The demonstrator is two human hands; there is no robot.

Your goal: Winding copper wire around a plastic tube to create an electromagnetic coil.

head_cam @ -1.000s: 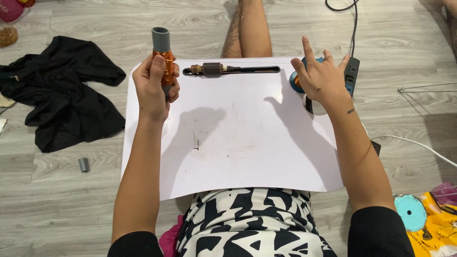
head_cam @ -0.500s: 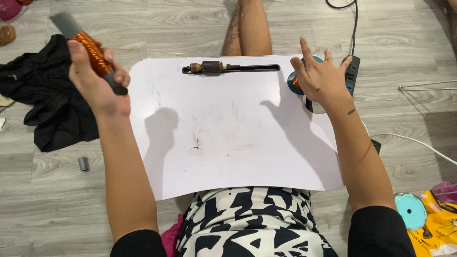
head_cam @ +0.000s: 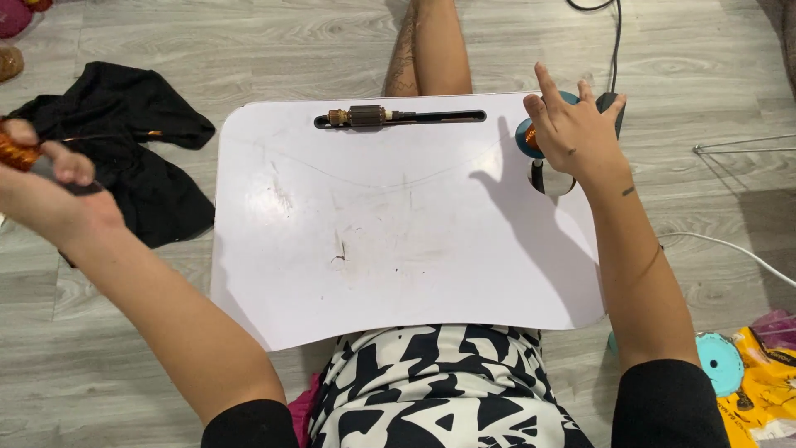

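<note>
Coil's off to the left now

Head view: my left hand (head_cam: 46, 195) has swung off the desk (head_cam: 398, 249) over the black cloth (head_cam: 124, 149), grip pinching the copper coil (head_cam: 16, 153); right hand (head_cam: 572, 137) hasn't moved, fingers spread by the desk's far right corner.

- The left hand (head_cam: 46, 187) is held far out to the left, fingers curled shut.
- The right hand (head_cam: 572, 133) is stretched forward, fingers spread.
</note>
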